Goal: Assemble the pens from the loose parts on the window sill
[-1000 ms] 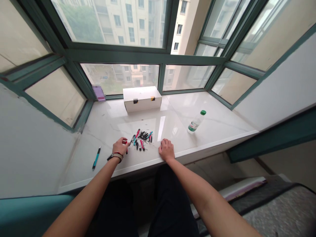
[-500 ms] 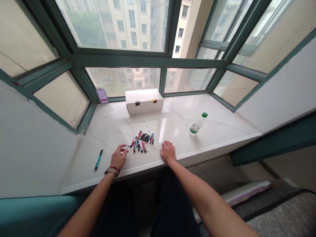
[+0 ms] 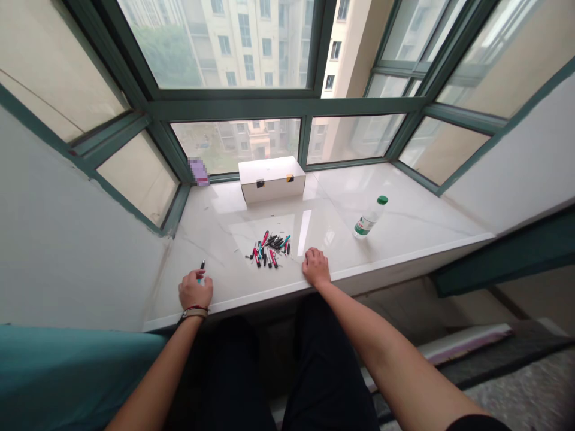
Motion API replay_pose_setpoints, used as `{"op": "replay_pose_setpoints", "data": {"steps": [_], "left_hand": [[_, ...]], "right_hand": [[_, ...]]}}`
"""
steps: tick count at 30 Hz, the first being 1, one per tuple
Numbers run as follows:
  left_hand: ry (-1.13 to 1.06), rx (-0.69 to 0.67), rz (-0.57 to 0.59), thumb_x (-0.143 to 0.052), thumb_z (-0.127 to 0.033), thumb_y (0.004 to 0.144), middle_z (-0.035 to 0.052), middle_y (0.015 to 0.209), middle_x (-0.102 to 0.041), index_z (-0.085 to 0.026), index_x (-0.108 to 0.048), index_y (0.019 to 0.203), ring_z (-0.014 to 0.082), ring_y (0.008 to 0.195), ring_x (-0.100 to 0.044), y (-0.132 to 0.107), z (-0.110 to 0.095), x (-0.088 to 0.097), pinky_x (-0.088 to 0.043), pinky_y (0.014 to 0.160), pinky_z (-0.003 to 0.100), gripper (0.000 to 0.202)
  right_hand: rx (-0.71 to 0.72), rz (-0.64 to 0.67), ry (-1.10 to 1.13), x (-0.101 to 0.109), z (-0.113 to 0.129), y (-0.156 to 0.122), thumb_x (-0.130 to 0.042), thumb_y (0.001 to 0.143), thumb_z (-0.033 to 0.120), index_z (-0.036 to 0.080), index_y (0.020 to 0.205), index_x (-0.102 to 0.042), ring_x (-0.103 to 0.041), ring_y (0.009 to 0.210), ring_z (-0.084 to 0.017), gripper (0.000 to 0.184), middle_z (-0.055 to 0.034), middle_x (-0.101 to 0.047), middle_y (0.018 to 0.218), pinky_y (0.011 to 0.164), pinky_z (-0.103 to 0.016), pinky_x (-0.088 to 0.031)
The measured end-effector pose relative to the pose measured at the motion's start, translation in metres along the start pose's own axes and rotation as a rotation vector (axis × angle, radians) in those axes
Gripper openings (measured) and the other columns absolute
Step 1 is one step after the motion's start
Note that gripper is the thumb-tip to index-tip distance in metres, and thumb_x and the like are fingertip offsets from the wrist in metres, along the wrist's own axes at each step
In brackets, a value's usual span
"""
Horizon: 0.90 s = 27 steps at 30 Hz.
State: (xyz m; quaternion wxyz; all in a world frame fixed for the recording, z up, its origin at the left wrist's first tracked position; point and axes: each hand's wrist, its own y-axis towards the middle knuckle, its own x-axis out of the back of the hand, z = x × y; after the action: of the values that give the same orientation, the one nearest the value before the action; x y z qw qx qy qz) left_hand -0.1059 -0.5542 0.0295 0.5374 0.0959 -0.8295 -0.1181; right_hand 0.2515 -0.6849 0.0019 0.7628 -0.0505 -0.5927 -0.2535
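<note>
Near edge of the window ledge point(image 3: 238, 282): pen point(image 3: 202, 264) sits right at the left hand point(image 3: 196, 291), its lower part under the curled fingers, only the black tip end and a bit of teal barrel showing. Well apart from the right hand point(image 3: 317, 267).

Pen's long axis runs roughly front to back, leaning a little right; tip points away from the person, toward the window.

Left arm reaches forward, hand back up, thumb and fingers bent around the pen; can't tell from here if the grasp is firm. Strap point(image 3: 196, 312) on that wrist. Right hand rests on the ledge, back up, fingers folded under, nothing visible in it; palm hidden, so can't tell how tightly it's clenched.

Further in, between the hands and nearer the right: pile of pen parts point(image 3: 270, 246), black, red, teal, lying at mixed angles. Beyond the right hand, off to the right: green-capped bottle point(image 3: 365, 224), standing. Behind the pile, near the window: white box point(image 3: 272, 190), lid down.
</note>
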Motion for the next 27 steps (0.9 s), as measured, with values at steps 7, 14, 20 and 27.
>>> {"op": "replay_pose_setpoints", "data": {"steps": [7,14,20,27], "left_hand": [[0.080,0.076,0.126,-0.056,-0.042,0.080,0.0117,0.106,-0.059,-0.016,-0.049,0.121,0.0276,0.101,-0.054,0.019,0.022,-0.014,-0.042,0.088,0.039,0.049],[0.101,0.083,0.368,-0.052,-0.030,0.082,0.0146,0.095,-0.064,-0.014,-0.057,0.115,0.0301,0.102,-0.057,0.031,0.028,-0.027,-0.043,0.089,0.040,0.037],[0.028,0.081,0.362,-0.049,-0.024,0.083,0.0196,0.103,-0.062,-0.011,-0.060,0.116,0.0310,0.102,-0.058,0.035,0.012,-0.032,-0.044,0.090,0.043,0.037],[-0.891,0.440,0.423,-0.058,-0.032,0.082,0.0055,0.090,-0.063,-0.017,-0.057,0.098,0.0145,0.071,-0.063,0.001,-0.060,-0.033,-0.054,0.069,0.034,0.021]], "right_hand": [[-0.006,0.010,-0.006,0.000,-0.001,0.001,-0.046,0.086,0.023,0.017,0.109,-0.056,-0.040,0.109,-0.025,0.025,-0.0128,-0.049,0.124,0.088,-0.035,-0.034],[0.003,0.007,0.003,-0.002,-0.003,0.001,-0.047,0.085,0.022,0.017,0.108,-0.056,-0.040,0.110,-0.026,0.025,-0.0129,-0.049,0.124,0.088,-0.035,-0.034],[0.003,-0.004,0.015,-0.003,-0.003,0.000,-0.047,0.086,0.022,0.017,0.109,-0.056,-0.040,0.110,-0.026,0.025,-0.0129,-0.050,0.123,0.088,-0.035,-0.034],[0.010,-0.020,0.006,0.002,-0.001,-0.001,-0.048,0.085,0.021,0.018,0.104,-0.057,-0.042,0.109,-0.026,0.021,-0.0126,-0.051,0.123,0.087,-0.035,-0.035]]}}
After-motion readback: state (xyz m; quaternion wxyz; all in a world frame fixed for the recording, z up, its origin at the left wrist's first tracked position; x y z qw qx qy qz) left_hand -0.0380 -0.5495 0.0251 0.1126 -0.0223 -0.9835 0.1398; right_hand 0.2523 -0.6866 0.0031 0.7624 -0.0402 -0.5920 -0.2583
